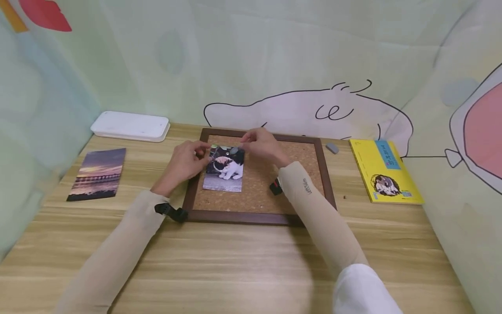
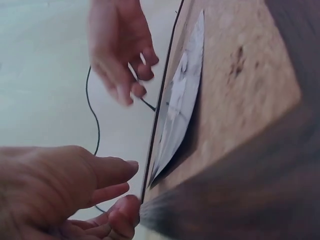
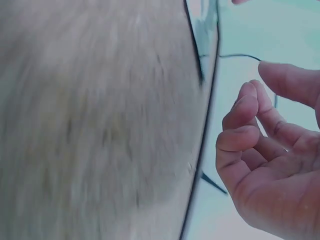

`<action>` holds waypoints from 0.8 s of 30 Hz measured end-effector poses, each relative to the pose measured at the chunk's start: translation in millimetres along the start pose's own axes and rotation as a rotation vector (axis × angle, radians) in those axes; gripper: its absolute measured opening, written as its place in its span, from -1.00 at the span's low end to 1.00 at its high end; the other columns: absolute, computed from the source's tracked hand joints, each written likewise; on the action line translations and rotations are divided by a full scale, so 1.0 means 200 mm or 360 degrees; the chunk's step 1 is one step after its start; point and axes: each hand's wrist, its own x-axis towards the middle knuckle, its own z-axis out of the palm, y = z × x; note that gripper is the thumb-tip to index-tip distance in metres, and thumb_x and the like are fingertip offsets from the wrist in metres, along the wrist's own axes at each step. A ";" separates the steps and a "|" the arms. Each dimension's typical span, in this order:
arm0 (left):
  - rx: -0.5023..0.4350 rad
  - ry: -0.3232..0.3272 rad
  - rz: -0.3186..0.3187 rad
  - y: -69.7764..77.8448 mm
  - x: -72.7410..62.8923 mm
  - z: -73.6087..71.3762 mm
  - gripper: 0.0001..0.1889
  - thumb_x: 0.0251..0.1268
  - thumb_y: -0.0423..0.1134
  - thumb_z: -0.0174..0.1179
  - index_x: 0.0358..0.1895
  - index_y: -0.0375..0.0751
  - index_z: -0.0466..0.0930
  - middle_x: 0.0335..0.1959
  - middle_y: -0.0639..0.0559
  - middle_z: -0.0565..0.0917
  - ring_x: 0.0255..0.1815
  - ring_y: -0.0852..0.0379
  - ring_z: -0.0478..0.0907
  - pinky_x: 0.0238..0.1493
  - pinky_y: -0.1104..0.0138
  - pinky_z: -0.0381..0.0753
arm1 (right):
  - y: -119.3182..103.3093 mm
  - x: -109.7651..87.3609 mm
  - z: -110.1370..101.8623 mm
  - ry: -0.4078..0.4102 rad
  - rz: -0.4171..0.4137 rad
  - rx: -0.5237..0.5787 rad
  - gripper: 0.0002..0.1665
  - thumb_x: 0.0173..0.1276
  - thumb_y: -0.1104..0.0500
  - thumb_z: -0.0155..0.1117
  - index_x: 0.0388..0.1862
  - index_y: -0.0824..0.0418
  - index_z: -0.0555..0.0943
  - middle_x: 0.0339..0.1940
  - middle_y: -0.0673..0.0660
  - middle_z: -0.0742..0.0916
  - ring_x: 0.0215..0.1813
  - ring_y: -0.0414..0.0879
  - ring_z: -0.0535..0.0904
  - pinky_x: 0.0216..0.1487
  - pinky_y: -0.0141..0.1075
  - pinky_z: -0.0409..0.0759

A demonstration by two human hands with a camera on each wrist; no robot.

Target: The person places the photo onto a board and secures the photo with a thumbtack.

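On a brown-framed corkboard lies a photo of a black-and-white cat, near the board's left side. The left wrist view has this photo bowed, its edge standing off the cork. My left hand is beside its upper left corner; thumb and fingers are apart, with nothing visible between them. By the upper right corner is my right hand. Its fingers curl loosely and the thumb stands away from them, nothing held. A small pale dot shows near the photo's top.
A sunset photo lies to the left on the wooden table. Behind it is a white case against the printed wall cloth. Right of the board are a small grey block and a yellow book.
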 end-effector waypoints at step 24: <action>0.0131 0.0272 -0.0193 -0.32 -0.30 -0.43 -0.52 0.52 -0.21 0.28 0.40 -0.34 0.58 0.15 -0.48 0.69 0.09 -0.44 0.72 -0.08 0.10 0.64 | 0.33 -0.50 -0.42 0.0385 0.0017 0.0001 -0.72 0.63 0.07 0.26 0.11 0.23 0.68 -0.01 0.20 0.72 -0.01 0.09 0.59 -0.06 -0.25 0.55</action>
